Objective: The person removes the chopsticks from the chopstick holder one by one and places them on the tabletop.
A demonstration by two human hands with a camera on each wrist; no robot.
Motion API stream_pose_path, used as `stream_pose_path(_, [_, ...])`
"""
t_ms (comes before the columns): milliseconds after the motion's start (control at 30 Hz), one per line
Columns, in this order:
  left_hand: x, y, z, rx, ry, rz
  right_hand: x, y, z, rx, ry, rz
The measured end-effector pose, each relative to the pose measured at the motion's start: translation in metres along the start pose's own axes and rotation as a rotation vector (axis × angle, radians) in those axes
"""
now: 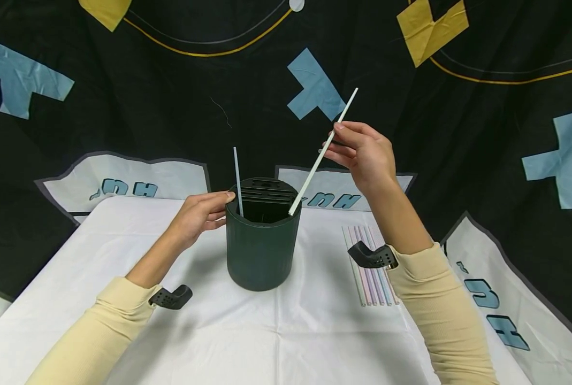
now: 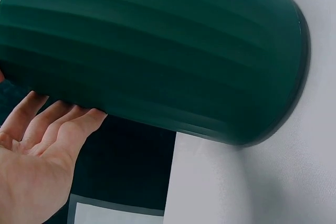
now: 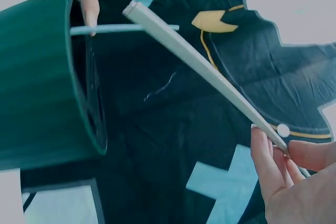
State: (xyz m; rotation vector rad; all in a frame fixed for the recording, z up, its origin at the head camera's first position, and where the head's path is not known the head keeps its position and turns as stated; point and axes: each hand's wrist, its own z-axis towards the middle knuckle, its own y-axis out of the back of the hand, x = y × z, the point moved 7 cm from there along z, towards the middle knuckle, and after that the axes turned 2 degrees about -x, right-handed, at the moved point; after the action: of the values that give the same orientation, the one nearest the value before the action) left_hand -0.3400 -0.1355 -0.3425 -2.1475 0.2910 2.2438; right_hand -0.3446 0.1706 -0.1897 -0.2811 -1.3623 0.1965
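Pinched mid-length in right hand (image 1: pixel 363 155) fingers: white straw (image 1: pixel 322 154), tilted, lower tip at dark green holder (image 1: pixel 261 246) rim. Likely light, thin, easily bent; best gripped near middle. Left hand (image 1: pixel 200 214) fingers straight against holder's side on tabletop (image 1: pixel 122 321).

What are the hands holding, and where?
The right hand pinches a white straw near its upper part. The left hand just touches the green cup near its rim.
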Motion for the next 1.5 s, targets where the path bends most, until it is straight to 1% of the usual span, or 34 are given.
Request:
stream_pose_path(167, [0.0, 0.001, 0.0, -0.004, 0.006, 0.002, -0.008, 0.022, -0.001, -0.006, -0.03, -0.078])
stream_pose_path(333, [0.0, 0.001, 0.0, 0.0, 0.013, -0.004, -0.026, 0.049, -0.002, -0.012, -0.078, -0.206])
stream_pose_path(400, [0.001, 0.0, 0.0, 0.003, 0.01, -0.001, -0.034, 0.06, -0.001, 0.001, -0.096, -0.249])
stream_pose_path(667, [0.001, 0.001, 0.0, 0.004, 0.0, 0.006, -0.077, 0.096, 0.002, 0.08, -0.229, -0.425])
stream_pose_path(833, [0.001, 0.001, 0.0, 0.001, 0.007, -0.001, -0.106, 0.114, 0.002, 0.083, -0.279, -0.499])
stream_pose_path(1033, [0.001, 0.0, -0.001, 0.0, 0.004, -0.008, -0.14, 0.134, 0.0, 0.09, -0.338, -0.551])
stream_pose_path(1167, [0.0, 0.0, 0.0, 0.0, -0.001, -0.002, -0.159, 0.146, -0.001, 0.091, -0.377, -0.561])
stream_pose_path(1433, [0.0, 0.0, -0.001, -0.004, 0.002, -0.004, -0.185, 0.166, -0.002, 0.064, -0.424, -0.6])
stream_pose_path(1500, [0.0, 0.0, -0.001, -0.006, 0.004, -0.002, -0.19, 0.169, -0.003, 0.06, -0.437, -0.587])
